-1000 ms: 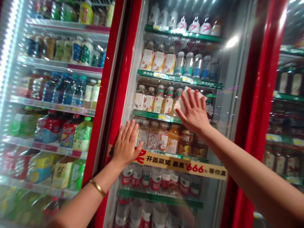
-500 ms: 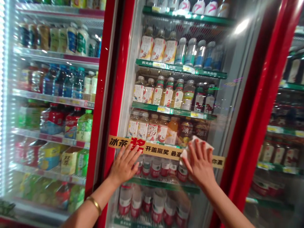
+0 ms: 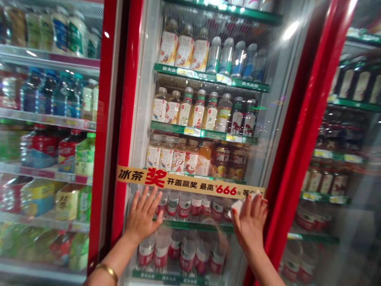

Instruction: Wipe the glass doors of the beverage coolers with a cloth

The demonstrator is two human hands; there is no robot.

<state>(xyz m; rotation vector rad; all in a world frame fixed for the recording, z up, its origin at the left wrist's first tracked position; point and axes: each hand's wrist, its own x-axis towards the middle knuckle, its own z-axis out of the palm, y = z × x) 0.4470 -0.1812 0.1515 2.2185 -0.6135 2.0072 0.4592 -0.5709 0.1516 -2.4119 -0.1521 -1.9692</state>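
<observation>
My left hand (image 3: 143, 216) lies flat and open against the glass door (image 3: 268, 131) of a red-framed drinks fridge, just below a yellow paper strip (image 3: 184, 183) with red and black print. A gold bangle sits on that wrist. My right hand (image 3: 250, 222) presses a white cloth (image 3: 240, 204) onto the glass near the door's right edge, fingers spread over it. Behind the glass, green shelves (image 3: 205, 133) carry rows of bottles.
The red door frame (image 3: 300, 131) runs diagonally on the right, with another fridge of bottles beyond it. On the left stands a lit fridge (image 3: 47, 119) with blue, red and green bottles on white shelves.
My right hand has wiped the cloth down the glass from the middle shelf to below the yellow strip and towards the right edge. My left hand has slid lower too.
</observation>
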